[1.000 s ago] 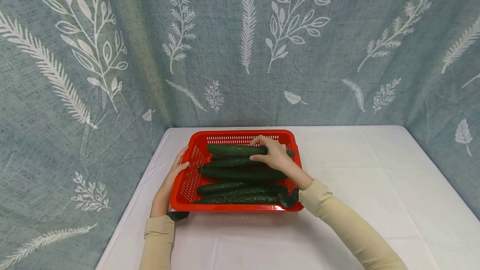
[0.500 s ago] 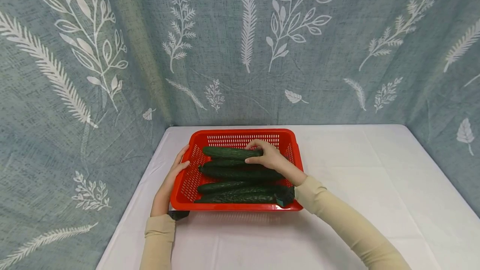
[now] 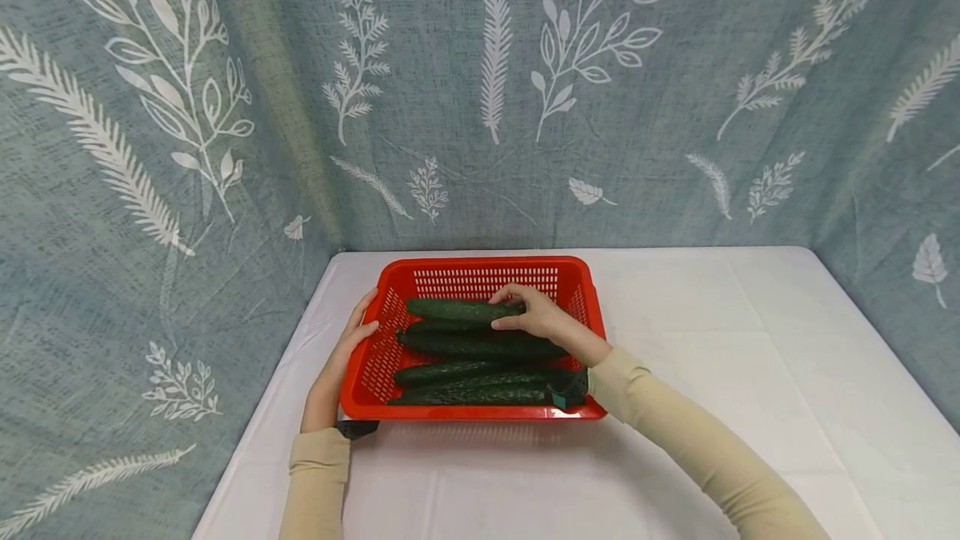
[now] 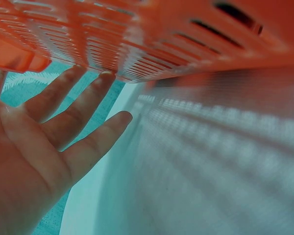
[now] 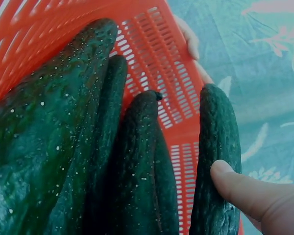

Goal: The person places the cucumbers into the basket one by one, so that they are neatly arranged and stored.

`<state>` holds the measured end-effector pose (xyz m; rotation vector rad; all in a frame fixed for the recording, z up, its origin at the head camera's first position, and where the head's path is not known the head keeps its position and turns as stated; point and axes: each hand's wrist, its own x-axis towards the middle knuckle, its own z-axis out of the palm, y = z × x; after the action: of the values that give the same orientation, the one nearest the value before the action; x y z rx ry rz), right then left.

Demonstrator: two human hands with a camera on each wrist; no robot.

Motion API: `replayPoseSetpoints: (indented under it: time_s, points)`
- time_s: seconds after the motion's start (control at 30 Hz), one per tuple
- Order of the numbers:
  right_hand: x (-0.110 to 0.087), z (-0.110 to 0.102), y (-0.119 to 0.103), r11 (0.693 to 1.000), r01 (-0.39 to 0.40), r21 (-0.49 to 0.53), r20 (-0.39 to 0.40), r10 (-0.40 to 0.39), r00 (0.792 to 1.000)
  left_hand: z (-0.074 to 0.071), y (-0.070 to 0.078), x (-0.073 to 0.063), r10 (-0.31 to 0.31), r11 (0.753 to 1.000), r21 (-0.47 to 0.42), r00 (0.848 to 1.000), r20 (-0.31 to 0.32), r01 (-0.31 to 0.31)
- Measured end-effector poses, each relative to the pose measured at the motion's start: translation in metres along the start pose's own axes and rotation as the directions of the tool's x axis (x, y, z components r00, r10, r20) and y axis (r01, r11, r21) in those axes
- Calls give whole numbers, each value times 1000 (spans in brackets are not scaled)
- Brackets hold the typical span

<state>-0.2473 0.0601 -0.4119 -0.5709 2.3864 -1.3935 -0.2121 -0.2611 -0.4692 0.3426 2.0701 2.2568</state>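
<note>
A red plastic basket [image 3: 480,413] with slotted walls stands on the table, several dark green cucumbers [image 3: 487,347] lying lengthwise in it. My right hand [image 3: 542,315] pinches the rearmost cucumber [image 3: 453,310] near its right end, over the back of the basket. The right wrist view shows the thumb [image 5: 223,171] pressed against that cucumber's side; the other fingers are mostly hidden there. At the basket's left side is my left hand [image 3: 343,352]. Its spread, fairly straight fingers [image 4: 81,115] touch the outer wall in the left wrist view.
A white cloth [image 3: 720,332] covers the table around the basket. Grey-green curtains [image 3: 450,90] with white leaf prints hang behind the table and at both sides. A dark wrist device [image 3: 568,388] on the right arm overlaps the basket's front right corner.
My right hand has shifted slightly left with the rearmost cucumber, which now sits a little lower in the head view. The left hand and basket stay nearly in place.
</note>
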Motion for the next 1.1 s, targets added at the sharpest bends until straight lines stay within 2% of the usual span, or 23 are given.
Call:
replayPoseSetpoints:
  time_s: [0.07, 0.13, 0.27, 0.3, 0.37, 0.4, 0.5, 0.6, 0.7, 0.77, 0.9, 1.0, 1.1]
  points:
    - [1, 0, 2, 1000, -3, -8, 5, 3, 1000, -7, -9, 1, 76, 995, -71, 995, 65, -71]
    - [2, 1, 4, 1000, 2, -25, 9, -2, 1000, -31, -42, 16, 158, 980, -145, 979, 131, -139]
    - [4, 1, 6, 998, 13, -59, 11, -12, 1000, -71, -93, 40, 213, 966, -183, 960, 180, -180]
    - [4, 1, 6, 998, 15, -59, 15, -14, 1000, -75, -97, 43, 209, 969, -168, 962, 176, -180]
    - [5, 1, 6, 999, 8, -46, 24, -6, 1000, -61, -77, 34, 162, 984, -100, 976, 147, -148]
    - [5, 2, 6, 999, 1, -36, 30, 0, 1000, -51, -65, 29, 159, 985, -84, 978, 132, -149]
    - [5, 3, 6, 1000, -15, -17, 42, 16, 999, -17, -19, 9, 80, 997, -17, 995, 62, -79]
    - [5, 4, 7, 999, -29, -36, 42, 30, 999, 1, 4, 0, 15, 1000, 17, 1000, 4, -15]
    - [5, 5, 8, 997, -36, -70, 45, 40, 998, 8, 13, -1, -49, 998, 43, 998, -38, 51]
    - [4, 6, 9, 995, -36, -94, 50, 41, 998, 8, 13, -1, -67, 997, 40, 997, -49, 69]
    - [4, 7, 9, 992, -36, -123, 57, 43, 997, 6, 10, -2, -54, 998, 28, 998, -28, 55]
    - [5, 4, 9, 997, -20, -78, 55, 24, 998, 6, 9, -3, -38, 999, 13, 999, -16, 38]
    - [6, 1, 8, 1000, -5, 12, 52, 4, 999, 8, 11, -5, -32, 999, -1, 999, -14, 32]
